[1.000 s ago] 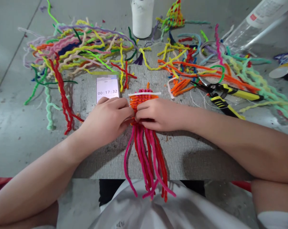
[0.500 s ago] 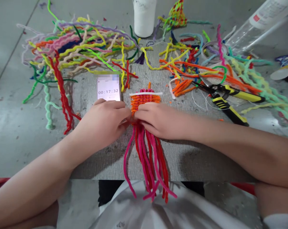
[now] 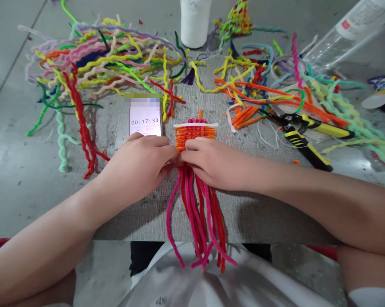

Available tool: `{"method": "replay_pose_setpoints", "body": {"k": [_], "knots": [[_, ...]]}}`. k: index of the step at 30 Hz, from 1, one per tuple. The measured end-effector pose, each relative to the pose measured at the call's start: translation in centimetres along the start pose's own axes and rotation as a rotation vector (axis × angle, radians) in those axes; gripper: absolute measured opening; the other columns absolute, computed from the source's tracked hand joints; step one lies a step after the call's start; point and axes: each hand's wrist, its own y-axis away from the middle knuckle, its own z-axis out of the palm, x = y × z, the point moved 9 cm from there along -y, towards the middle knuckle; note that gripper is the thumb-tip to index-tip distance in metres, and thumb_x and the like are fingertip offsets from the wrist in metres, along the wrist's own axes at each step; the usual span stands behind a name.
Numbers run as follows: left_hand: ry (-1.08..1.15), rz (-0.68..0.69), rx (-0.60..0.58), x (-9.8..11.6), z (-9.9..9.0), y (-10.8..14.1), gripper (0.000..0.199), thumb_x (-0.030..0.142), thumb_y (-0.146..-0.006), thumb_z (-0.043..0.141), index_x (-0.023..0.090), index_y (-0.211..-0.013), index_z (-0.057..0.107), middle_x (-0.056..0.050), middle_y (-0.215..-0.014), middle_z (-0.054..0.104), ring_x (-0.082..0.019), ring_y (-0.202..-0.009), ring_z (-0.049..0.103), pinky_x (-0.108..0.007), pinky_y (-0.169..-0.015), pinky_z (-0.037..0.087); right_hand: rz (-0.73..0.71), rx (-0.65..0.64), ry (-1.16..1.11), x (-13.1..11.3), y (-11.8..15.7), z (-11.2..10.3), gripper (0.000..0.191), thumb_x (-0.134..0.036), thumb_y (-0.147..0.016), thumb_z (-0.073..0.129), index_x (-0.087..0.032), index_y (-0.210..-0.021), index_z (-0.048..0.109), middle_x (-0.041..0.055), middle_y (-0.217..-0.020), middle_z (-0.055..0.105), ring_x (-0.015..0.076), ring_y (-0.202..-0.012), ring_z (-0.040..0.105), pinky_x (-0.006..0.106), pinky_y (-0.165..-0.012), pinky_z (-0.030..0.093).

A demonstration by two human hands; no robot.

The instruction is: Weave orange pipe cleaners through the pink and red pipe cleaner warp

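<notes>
In front of me lies a small woven piece (image 3: 195,131) of orange and pink pipe cleaners, with a white strip (image 3: 195,125) across its top. Long pink and red pipe cleaners (image 3: 195,204) hang from its lower end over the table edge. My left hand (image 3: 147,157) is closed at the weave's lower left edge, fingertips pinched together. On its front lies my right hand (image 3: 208,162), fingers bent and closed on the lower part. Both sets of fingertips meet near the left edge and hide the lower rows.
A phone (image 3: 144,117) showing a timer lies by my left hand. Tangled pipe cleaners (image 3: 109,59) heap at the back left, and more scraps lie right. Yellow-black pliers (image 3: 307,132), a plastic bottle (image 3: 342,36) and a white container (image 3: 195,23) stand or lie around.
The phone's timer has gone from 17:32 to 17:33. Both hands stay at the weave's lower part with barely any movement; the whole view has shifted slightly.
</notes>
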Motion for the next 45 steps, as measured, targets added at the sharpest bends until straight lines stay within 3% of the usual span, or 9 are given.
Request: {"method": "replay_pose_setpoints", "body": {"k": [10,16,22,41,45], "knots": [[0.005,0.017,0.042,-0.2,-0.1,0.0,0.01,0.017,-0.093,0.055,0.021,-0.091,0.063,-0.002,-0.088,0.069,-0.024,-0.091,0.069,-0.037,-0.079,0.043,-0.056,0.053,-0.005,0.3,0.1,-0.3,0.027,-0.01,-0.097,0.051,-0.012,-0.117,0.069,0.0132,-0.108,0.068,0.0231,-0.094,0.06,0.034,-0.081,0.041],[-0.001,0.076,0.075,0.2,-0.4,0.2,0.016,0.016,-0.095,0.053,0.022,-0.097,0.068,-0.003,-0.09,0.068,-0.024,-0.088,0.069,-0.038,-0.08,0.044,0.0,0.097,-0.193,1.7,0.1,-1.4,0.014,-0.011,-0.09,0.058,-0.015,-0.103,0.064,0.0046,-0.089,0.069,0.0156,-0.072,0.055,0.029,-0.069,0.037],[-0.051,0.122,0.03,0.6,0.3,0.0,0.023,0.013,-0.092,0.055,0.023,-0.103,0.073,-0.004,-0.095,0.068,-0.024,-0.088,0.069,-0.039,-0.082,0.046,-0.057,0.131,-0.044,1.2,-0.2,-1.2,0.017,-0.015,-0.096,0.052,-0.013,-0.097,0.069,0.0105,-0.097,0.072,0.0209,-0.088,0.062,0.032,-0.079,0.04],[-0.166,0.083,-0.058,0.8,0.1,-0.1,0.031,0.021,-0.097,0.05,0.027,-0.117,0.074,-0.006,-0.1,0.07,-0.027,-0.091,0.067,-0.039,-0.081,0.044,-0.028,0.058,0.004,1.3,-0.6,-0.9,0.017,-0.017,-0.101,0.05,-0.012,-0.101,0.067,0.0113,-0.099,0.071,0.0207,-0.087,0.061,0.032,-0.077,0.037],[-0.149,0.12,-0.015,1.1,-0.1,0.0,0.025,0.028,-0.099,0.049,0.022,-0.104,0.073,-0.007,-0.097,0.066,-0.027,-0.084,0.065,-0.039,-0.073,0.046,-0.071,0.083,-0.076,1.7,-0.6,-1.3,0.013,-0.016,-0.098,0.054,-0.014,-0.098,0.066,0.0081,-0.096,0.071,0.0195,-0.086,0.059,0.032,-0.078,0.038]]}}
